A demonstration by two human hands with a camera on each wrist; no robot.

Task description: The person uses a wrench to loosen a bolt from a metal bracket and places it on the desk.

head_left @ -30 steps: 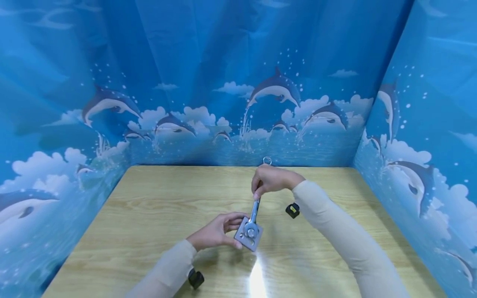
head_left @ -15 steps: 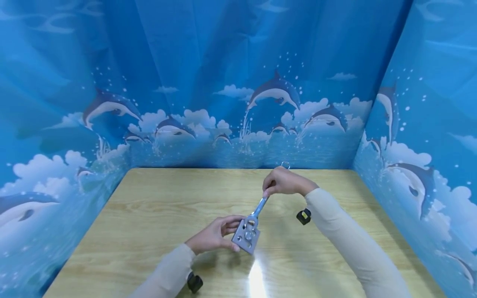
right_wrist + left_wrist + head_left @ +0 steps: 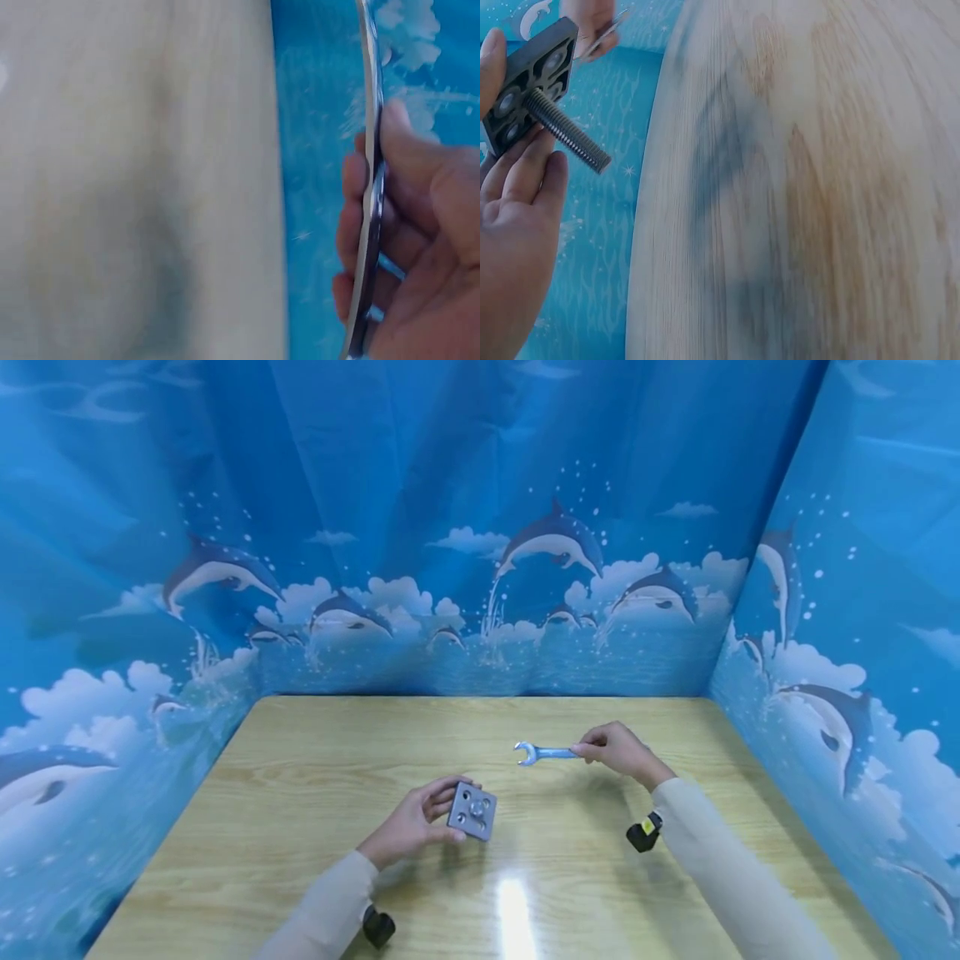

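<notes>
Booth-like enclosure, apparently improvised recording corner — kind of building around it cannot be told. Blue sheeting (image 3: 442, 435) behind and along both sides, creased, printed with leaping dolphins (image 3: 551, 532), clouds (image 3: 401, 590), sea. Wood-grain counter (image 3: 337, 743) runs back to sheeting; bright glare (image 3: 514, 914) on near part of surface. Black wrist cameras (image 3: 378, 927) fit recording setup. Workshop flavour from small items — wrench (image 3: 553, 752), metal plate (image 3: 465, 815) with threaded bolt (image 3: 568, 131).

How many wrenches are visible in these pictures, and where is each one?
1. The wrench is in the right hand, apart from the metal plate that the left hand holds. The right hand covers part of it; no second wrench is visible.
</notes>
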